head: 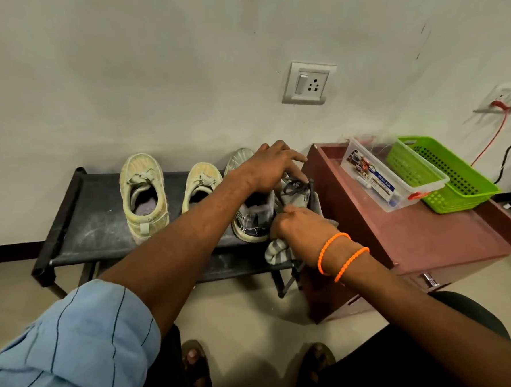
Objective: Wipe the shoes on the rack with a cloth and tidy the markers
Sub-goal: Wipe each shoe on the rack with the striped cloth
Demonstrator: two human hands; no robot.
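Note:
A black shoe rack [79, 216] holds two pale yellow shoes [143, 197] [201, 183] and a grey pair at its right end. My left hand [266, 170] lies over the tops of the grey shoes [251, 220], fingers bent down onto the laced one [296, 193]. My right hand [303, 229] grips a grey striped cloth [277, 251] against that shoe's near side. The cloth's end hangs below the hand. No markers show outside the clear box [376, 180].
A maroon cabinet [430, 236] stands right of the rack, touching it. On it sit the clear lidded box and a green basket [444, 172]. A wall socket [307, 84] is above; cables hang at far right. My sandalled feet [196, 364] are on the floor below.

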